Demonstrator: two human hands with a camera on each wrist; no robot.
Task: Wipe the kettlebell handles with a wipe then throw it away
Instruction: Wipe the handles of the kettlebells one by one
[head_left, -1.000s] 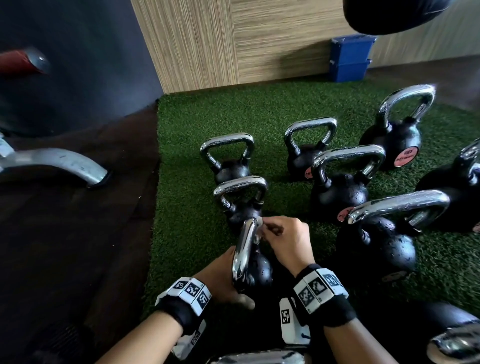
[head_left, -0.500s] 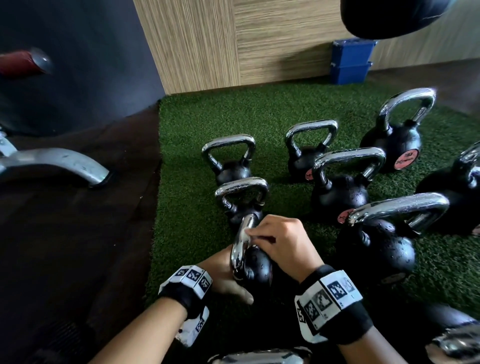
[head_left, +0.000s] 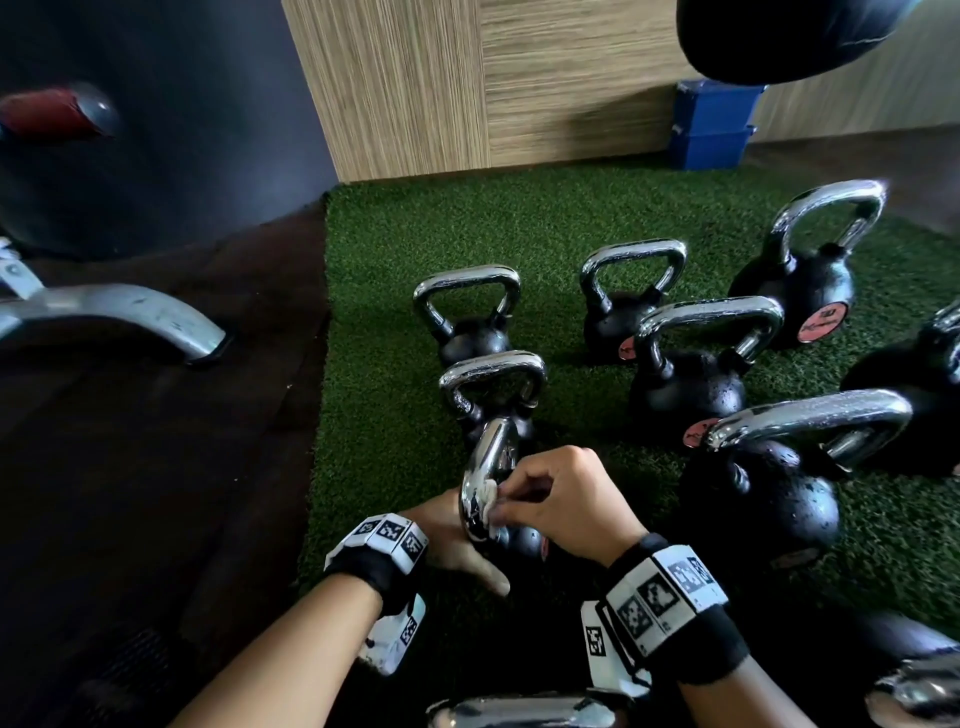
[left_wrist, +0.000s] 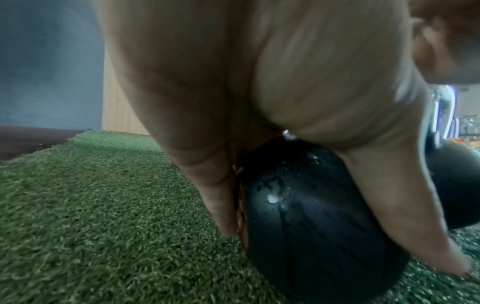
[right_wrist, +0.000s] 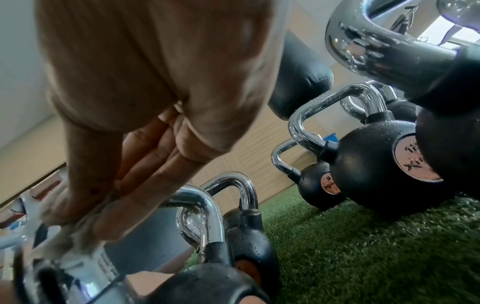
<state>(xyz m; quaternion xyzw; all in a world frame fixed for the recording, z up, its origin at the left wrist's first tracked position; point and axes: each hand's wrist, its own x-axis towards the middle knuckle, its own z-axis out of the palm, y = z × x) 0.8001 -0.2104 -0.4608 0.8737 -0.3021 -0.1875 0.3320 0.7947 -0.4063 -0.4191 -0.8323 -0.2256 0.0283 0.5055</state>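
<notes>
A small black kettlebell (head_left: 519, 540) with a chrome handle (head_left: 485, 478) stands on the green turf right in front of me. My right hand (head_left: 556, 499) pinches a crumpled white wipe (head_left: 488, 493) against the near side of that handle. The right wrist view shows the wipe (right_wrist: 78, 230) bunched under my fingertips on the chrome. My left hand (head_left: 457, 545) cups the kettlebell's black body (left_wrist: 306, 216) from the left, thumb and fingers spread down both sides, in the left wrist view. Water drops cover the body.
Several more kettlebells (head_left: 691, 384) with wet chrome handles stand on the turf (head_left: 395, 415) ahead and to the right. Blue boxes (head_left: 711, 130) sit by the wooden wall. A grey metal machine foot (head_left: 130, 317) lies on the dark floor at left. A black bag (head_left: 779, 31) hangs above.
My right hand has slid the wipe down the handle from its top toward me. The left hand has stayed on the kettlebell's body.
</notes>
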